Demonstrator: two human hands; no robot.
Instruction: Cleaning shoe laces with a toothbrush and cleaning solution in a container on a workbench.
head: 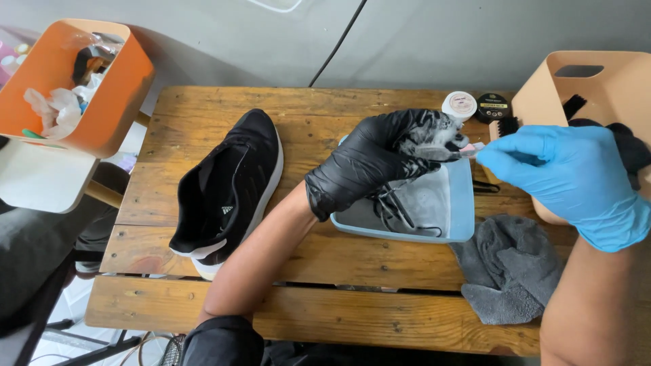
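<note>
Overhead, as I watch from the remote station:
Laces [397,203]: dark, wet and foamy, gathered up in my left hand [380,159], the loose ends trailing down toward me into the tray [461,203]; long axis runs roughly from the fist down into the water.
Left hand: black glove, fingers curled shut around the bunched laces, soap foam over the knuckles, held above the tray's far end.
Right hand [566,179]: blue glove, closed on a small brush [468,149] whose head points left and meets the foam at the black glove.
Tray: pale blue, rectangular, holding cloudy water, at mid-table.
Shoe [227,193]: one, black with white sole, lying left of the tray, toe pointing away from me, well apart from both hands.
Cloth [508,268]: one grey rag, crumpled just right of the tray's near corner.
Jars: two, a white-lidded one [459,105] and a black-lidded one [491,107], beyond the tray.
Bins: two, orange [119,95] at far left, tan [542,95] at far right.
Table [325,318]: wooden planks.
</note>
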